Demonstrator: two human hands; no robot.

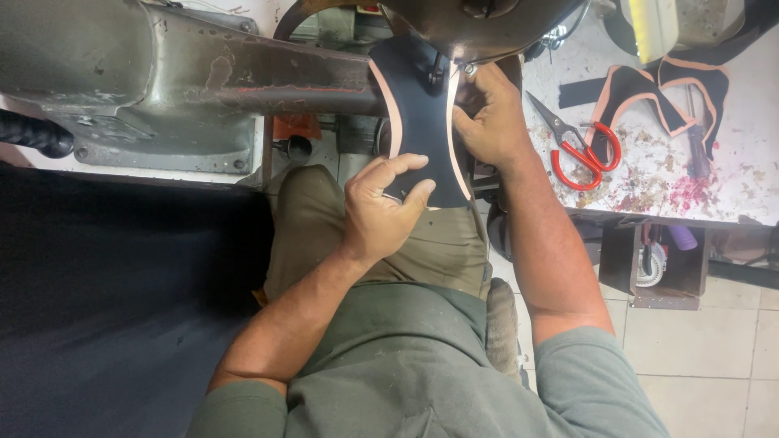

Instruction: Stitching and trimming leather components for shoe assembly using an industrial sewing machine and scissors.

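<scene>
A seated person feeds a dark, curved piece of material with a pale peach edge (422, 122) over the arm of a worn grey-green sewing machine (187, 89). The left hand (381, 212) pinches the piece's near end between thumb and bent fingers, above the lap. The right hand (487, 118) presses fingertips against the piece's right edge, close under the machine's head, fingers curled. To the right, red-handled scissors (580, 146) lie on a stained white table (730, 186), beside more dark pieces with peach trim (657, 97) further back
</scene>
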